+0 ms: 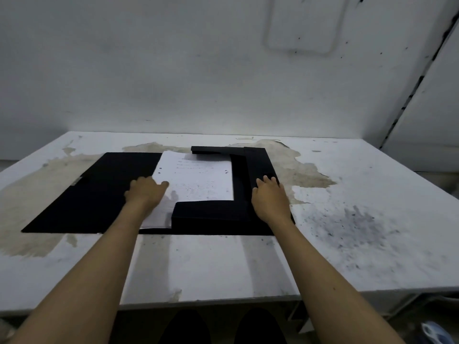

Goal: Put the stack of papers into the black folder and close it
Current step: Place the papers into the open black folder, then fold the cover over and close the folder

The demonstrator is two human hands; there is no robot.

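Observation:
The black folder [82, 199] lies open on the table, its cover spread flat to the left. A white stack of papers [198, 180] rests in the right half, framed by three black flaps: top, right and bottom. My left hand [145, 192] lies palm down on the left edge of the papers, fingers together. My right hand [269, 197] presses flat on the right flap [258, 165], fingers spread. The bottom flap [211, 213] is folded over the papers' lower edge. Neither hand grips anything.
The white table [223, 264] is worn, with brown patches and dark speckles at the right. A stained wall stands right behind it. The near table edge runs across the bottom, with dark legs and a shoe below.

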